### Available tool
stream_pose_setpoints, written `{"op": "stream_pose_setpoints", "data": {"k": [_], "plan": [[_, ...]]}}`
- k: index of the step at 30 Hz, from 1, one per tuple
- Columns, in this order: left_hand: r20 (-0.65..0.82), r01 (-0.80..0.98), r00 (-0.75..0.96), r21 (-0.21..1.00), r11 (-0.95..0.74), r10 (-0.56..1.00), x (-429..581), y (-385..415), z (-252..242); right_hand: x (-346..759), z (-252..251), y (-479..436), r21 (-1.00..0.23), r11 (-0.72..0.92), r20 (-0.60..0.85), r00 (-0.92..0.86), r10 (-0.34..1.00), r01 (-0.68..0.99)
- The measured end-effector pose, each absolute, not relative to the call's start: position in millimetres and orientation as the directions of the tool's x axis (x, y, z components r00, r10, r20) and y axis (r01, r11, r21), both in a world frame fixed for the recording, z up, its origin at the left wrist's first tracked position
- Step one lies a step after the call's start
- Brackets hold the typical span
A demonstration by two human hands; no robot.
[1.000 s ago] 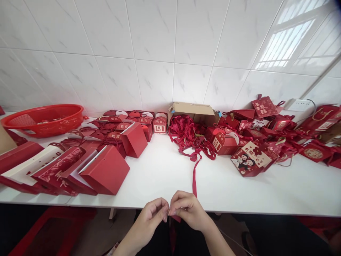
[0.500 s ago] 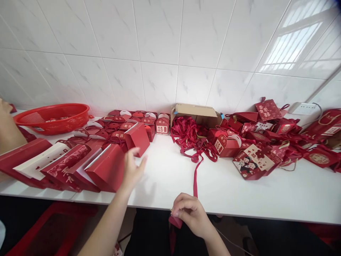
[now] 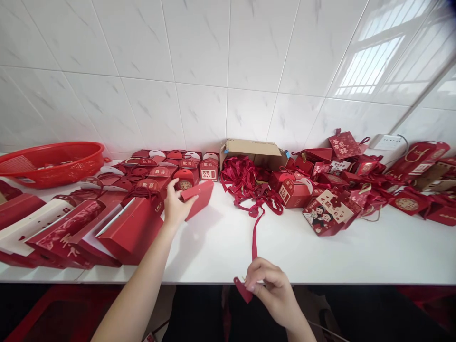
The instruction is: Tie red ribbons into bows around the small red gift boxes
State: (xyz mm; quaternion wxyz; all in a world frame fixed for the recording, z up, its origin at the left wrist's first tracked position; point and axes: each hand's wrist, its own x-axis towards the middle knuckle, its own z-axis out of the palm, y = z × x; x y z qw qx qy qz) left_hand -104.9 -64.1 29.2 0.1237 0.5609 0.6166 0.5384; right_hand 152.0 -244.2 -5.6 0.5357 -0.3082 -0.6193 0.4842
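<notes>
My left hand (image 3: 175, 204) grips a plain red gift box (image 3: 200, 199) by its upper edge, thumb on the near side, and the box is tilted over the white table. At the table's front edge my right hand (image 3: 272, 289) is closed in a pinch on a red ribbon (image 3: 254, 237). A small red piece with a hole (image 3: 242, 290), perhaps a tag, sticks out from its fingertips. The ribbon runs back across the table to a tangled heap of ribbons (image 3: 242, 175) by a cardboard box (image 3: 254, 147).
On the left stands a row of larger red and cream boxes (image 3: 131, 230). Behind them are several small red gift boxes (image 3: 156, 173) and a red plastic basket (image 3: 53, 166). To the right lie piled ribboned boxes (image 3: 331, 213) near a white power strip (image 3: 386, 142).
My left hand, open beside the red gift box before, now holds it and has tilted it to the right. The small red piece at my right fingertips has turned. The view has shifted right.
</notes>
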Motion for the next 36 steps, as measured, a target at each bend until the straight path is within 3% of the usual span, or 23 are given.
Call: {"op": "stream_pose_setpoints", "data": {"k": [3, 8, 15, 21, 36], "plan": [[0.442, 0.354, -0.116, 0.855, -0.379, 0.89, -79.0, -107.0, 20.0, 159.6, -3.8, -237.7, -0.907, 0.416, 0.421, -0.123, 0.899, -0.066], [0.329, 0.245, -0.003, 0.916, -0.318, 0.944, -53.3, -151.8, 14.2, 158.0, -2.2, -223.0, -0.879, 0.463, 0.468, 0.014, 0.884, 0.113], [0.32, 0.144, -0.042, 0.939, -0.312, 0.946, -43.3, -159.8, 10.0, 123.4, -2.4, -192.4, -0.905, 0.394, 0.399, 0.002, 0.917, 0.162], [0.279, 0.097, -0.024, 0.956, -0.276, 0.96, -38.0, -164.2, 4.0, 108.1, -3.2, -178.2, -0.895, 0.419, 0.436, 0.102, 0.894, 0.155], [0.267, 0.085, -0.017, 0.961, -0.264, 0.964, -35.5, -169.5, 1.2, 107.7, -1.5, -173.0, -0.827, 0.512, 0.543, 0.097, 0.834, 0.232]]}}
